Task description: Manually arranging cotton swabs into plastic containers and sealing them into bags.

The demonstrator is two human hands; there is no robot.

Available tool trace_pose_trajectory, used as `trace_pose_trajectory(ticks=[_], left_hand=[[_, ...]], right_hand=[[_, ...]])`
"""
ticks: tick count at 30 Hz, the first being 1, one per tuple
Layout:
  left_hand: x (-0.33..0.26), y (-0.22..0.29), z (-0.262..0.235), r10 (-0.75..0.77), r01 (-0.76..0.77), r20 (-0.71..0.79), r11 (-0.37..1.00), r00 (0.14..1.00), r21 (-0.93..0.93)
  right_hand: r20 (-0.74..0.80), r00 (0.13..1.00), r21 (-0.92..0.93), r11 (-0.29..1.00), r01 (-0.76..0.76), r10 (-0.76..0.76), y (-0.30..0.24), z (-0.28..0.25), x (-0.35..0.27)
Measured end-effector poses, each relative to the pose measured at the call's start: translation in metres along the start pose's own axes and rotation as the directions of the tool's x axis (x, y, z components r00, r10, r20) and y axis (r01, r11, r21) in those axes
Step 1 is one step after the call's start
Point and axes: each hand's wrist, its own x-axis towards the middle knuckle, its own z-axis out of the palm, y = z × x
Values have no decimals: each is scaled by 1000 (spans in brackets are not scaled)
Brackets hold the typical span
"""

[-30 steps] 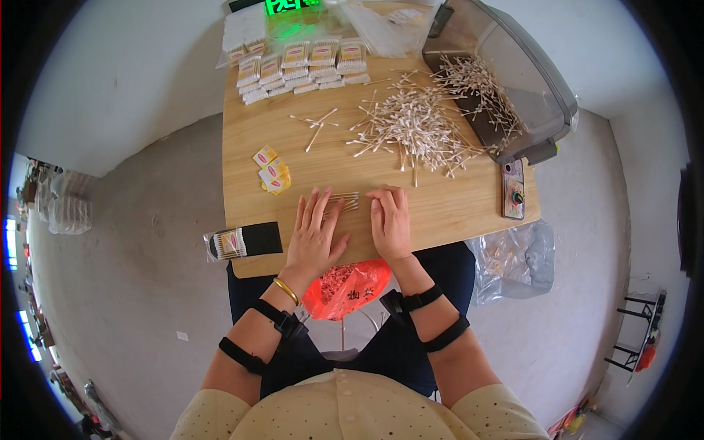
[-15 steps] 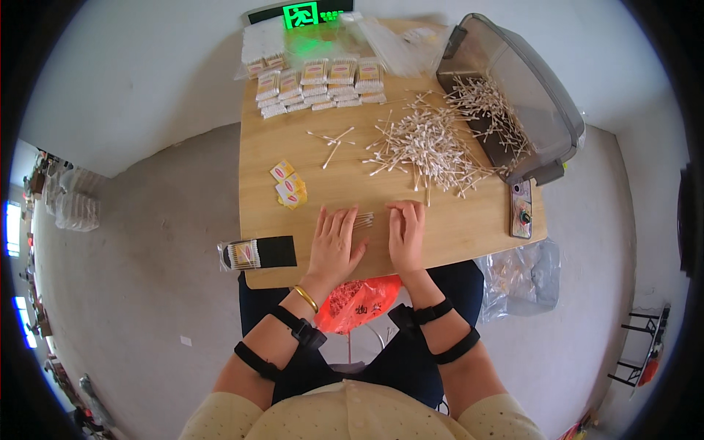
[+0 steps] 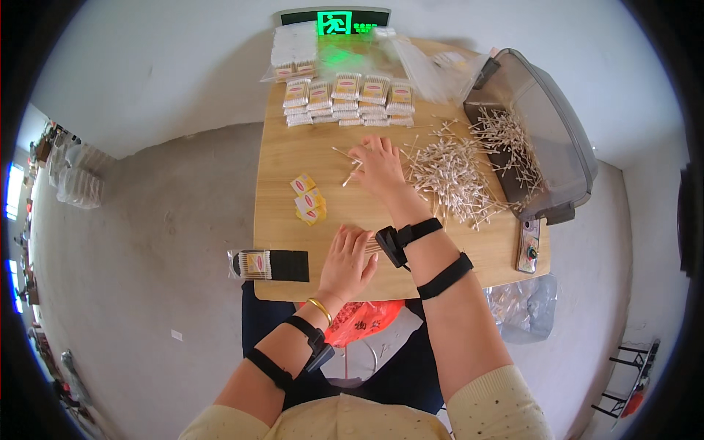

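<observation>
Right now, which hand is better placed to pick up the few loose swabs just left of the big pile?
Probably the right hand: its spread fingers are right at the loose swabs. The left hand is nearer the body, by the lined-up swabs.

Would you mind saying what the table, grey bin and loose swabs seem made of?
Table: smooth wood or wood-look laminate, going by its faint grain. Grey bin: probably plastic, glossy, as its tinted walls look see-through. Loose swabs: likely wooden or bamboo sticks, judging by their tan colour, with matt white tips resembling cotton.
</observation>
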Motion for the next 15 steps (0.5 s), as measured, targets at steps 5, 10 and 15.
trace_pose_trajectory(ticks=[5,10,15], left_hand=[[-3,-1,-1,-3,4,-12,1000,1000,25],[-1,0,3,-7,7,-3,1000,1000,6],[-2,-1,-1,-13,13,2,1000,1000,12]], right_hand=[[81,982,20,985,-171,169,-12,11,21],[9,986,61,984,-166,166,-2,16,20],[86,995,108,993,47,-56,6,-10,3]])
